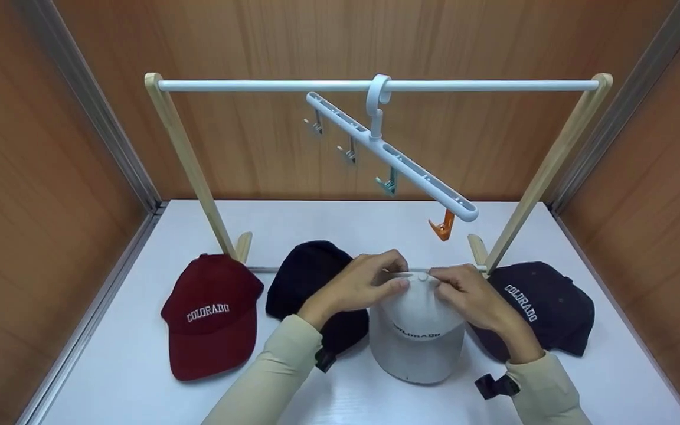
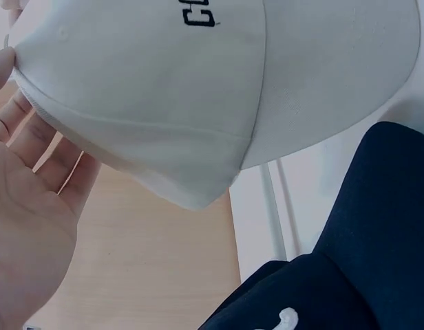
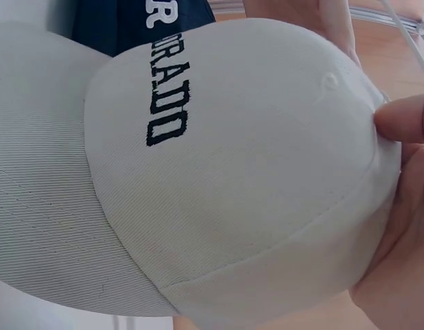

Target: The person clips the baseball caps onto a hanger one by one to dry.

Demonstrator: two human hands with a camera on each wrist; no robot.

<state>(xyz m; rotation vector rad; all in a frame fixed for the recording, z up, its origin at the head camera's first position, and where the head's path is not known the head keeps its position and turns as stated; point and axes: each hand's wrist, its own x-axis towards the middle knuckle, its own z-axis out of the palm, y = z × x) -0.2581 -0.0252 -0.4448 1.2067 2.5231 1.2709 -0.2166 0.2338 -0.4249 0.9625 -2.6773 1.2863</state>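
White table (image 1: 110, 366) underneath both hands, wood-panelled walls (image 1: 51, 177) to either side and beyond. Past the fingertips, a wooden clothes rack (image 1: 183, 153) with a white crossbar (image 1: 257, 85); hooked onto that bar, above and beyond the hands, a white hanger bar (image 1: 393, 156) tilted down toward the right, with 4 clips dangling from it, the lowest of them orange (image 1: 443, 226).

4 caps in a row on the table. Farthest left of the left hand, a red cap (image 1: 210, 316) lettered COLORADO. Directly under the left wrist, a black cap (image 1: 304, 277). Just right of the right hand, a navy cap (image 1: 552, 307), also lettered COLORADO. Between the 2 hands, a white cap (image 1: 417, 342), brim toward the person, black lettering across the front.

Left hand (image 1: 358, 283) pinching the rear top edge of the white cap, thumb on the crown, fingers curled behind the rim. Right hand (image 1: 470, 295) gripping the same edge from the other side, thumb pressed near the top button (image 1: 422, 276). Fingertips of the 2 hands close together, nearly meeting at the crown. In the wrist views, white cap lifted at the back.
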